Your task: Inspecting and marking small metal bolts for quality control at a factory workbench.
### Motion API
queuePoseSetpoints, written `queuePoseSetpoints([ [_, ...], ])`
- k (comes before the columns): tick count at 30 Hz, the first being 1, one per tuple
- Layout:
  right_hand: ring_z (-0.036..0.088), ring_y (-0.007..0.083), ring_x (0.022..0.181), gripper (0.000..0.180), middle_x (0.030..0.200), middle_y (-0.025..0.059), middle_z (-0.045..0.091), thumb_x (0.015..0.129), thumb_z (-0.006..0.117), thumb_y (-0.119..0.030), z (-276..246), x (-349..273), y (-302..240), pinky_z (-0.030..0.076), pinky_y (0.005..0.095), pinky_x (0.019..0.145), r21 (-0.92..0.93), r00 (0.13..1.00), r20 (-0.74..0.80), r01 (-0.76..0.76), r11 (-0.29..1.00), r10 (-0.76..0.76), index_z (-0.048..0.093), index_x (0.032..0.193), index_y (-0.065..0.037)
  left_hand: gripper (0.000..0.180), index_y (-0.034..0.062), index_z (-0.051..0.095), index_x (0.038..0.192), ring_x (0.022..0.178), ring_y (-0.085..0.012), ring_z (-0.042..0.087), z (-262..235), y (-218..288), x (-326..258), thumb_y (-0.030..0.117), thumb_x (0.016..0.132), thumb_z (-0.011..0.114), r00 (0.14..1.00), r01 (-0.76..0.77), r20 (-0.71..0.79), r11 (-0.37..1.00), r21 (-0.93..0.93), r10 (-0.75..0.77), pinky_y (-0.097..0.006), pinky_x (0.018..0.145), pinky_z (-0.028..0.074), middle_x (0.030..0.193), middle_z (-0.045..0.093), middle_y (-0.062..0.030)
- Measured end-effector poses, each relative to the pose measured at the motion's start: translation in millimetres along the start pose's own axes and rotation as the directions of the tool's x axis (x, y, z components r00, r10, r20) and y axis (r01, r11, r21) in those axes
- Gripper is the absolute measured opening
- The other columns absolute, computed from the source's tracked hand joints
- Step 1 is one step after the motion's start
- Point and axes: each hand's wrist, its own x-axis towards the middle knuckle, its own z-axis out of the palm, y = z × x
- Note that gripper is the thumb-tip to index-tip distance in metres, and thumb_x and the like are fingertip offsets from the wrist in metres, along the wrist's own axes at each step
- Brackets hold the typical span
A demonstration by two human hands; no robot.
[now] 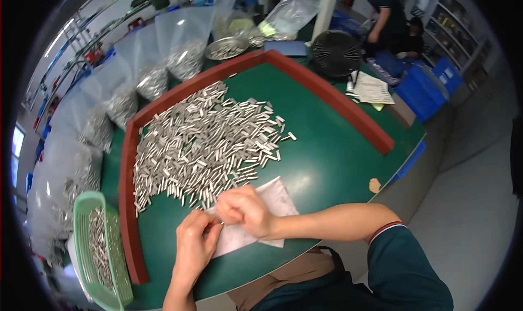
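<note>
Left hand (194,236) is bent at the fingers, thumb and fingertips drawn close together at the left part of a white cloth (279,194); whether a small piece sits between them I cannot tell. Right hand (246,211) is curled into a loose fist just beside it, over the cloth; its contents are hidden from where I stand. The short metal pins (201,142) lie in a wide, loose heap on the green tabletop (332,164), directly beyond both hands, with a few strays at the heap's right side. A red-brown border (327,87) runs along the left, far and right sides of the work area. Outside it on the left stands a green basket (111,229) containing more metal pieces. Clear bags (182,36) with metal contents line the left and far side, near a round metal pan (226,48). Papers (372,87) lie at the far right, near a round black fan (335,52).
</note>
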Motion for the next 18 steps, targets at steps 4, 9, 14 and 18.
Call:
queuePoseSetpoints([
  [4,0.025,0.0088,0.046,0.032,0.048,-0.0005,0.029,0.081,0.032,-0.012,-0.8,-1.9,-8.6,0.022,0.0237,0.044,0.04,0.999,-0.019,-0.036,0.999,0.037,0.027,0.05,-0.009,0.008,-0.0021,0.055,0.067,0.053,-0.0247,0.052,4.0,5.2,5.6,-0.002,0.065,0.062,1.0,-0.018,0.012,0.999,-0.036,0.019,-0.032,0.05,0.042,0.062,0.051,-0.0115],
  [9,0.026,0.009,0.047,0.035,0.048,-0.0008,0.029,0.084,0.033,-0.016,-1.3,0.2,-7.6,0.023,0.0235,0.046,0.047,1.0,-0.023,-0.007,0.999,0.008,0.029,0.05,-0.008,0.009,-0.0034,0.054,0.069,0.053,-0.0242,0.052,3.7,7.6,7.9,-0.003,0.065,0.063,1.0,-0.002,0.008,0.999,-0.037,0.002,-0.031,0.049,0.042,0.063,0.052,-0.0122],
  [14,0.028,0.0081,0.047,0.036,0.048,-0.0007,0.03,0.083,0.034,-0.019,-0.7,0.5,-5.9,0.025,0.0241,0.045,-0.037,0.999,-0.021,0.039,0.999,-0.04,0.029,0.049,-0.007,0.01,-0.0043,0.054,0.069,0.052,-0.023,0.051,4.2,7.4,8.1,-0.002,0.066,0.064,1.0,0.015,0.024,1.0,-0.027,-0.014,-0.03,0.049,0.041,0.063,0.052,-0.0122],
  [18,0.026,0.0079,0.048,0.036,0.049,-0.0019,0.029,0.084,0.034,-0.019,1.0,-1.3,-8.6,0.024,0.0233,0.046,-0.061,0.998,-0.015,0.058,0.996,-0.059,0.029,0.05,-0.008,0.011,-0.0043,0.055,0.069,0.052,-0.022,0.051,5.0,8.6,7.5,-0.001,0.066,0.065,1.0,0.027,0.01,0.999,-0.019,-0.027,-0.03,0.049,0.04,0.062,0.052,-0.0119],
])
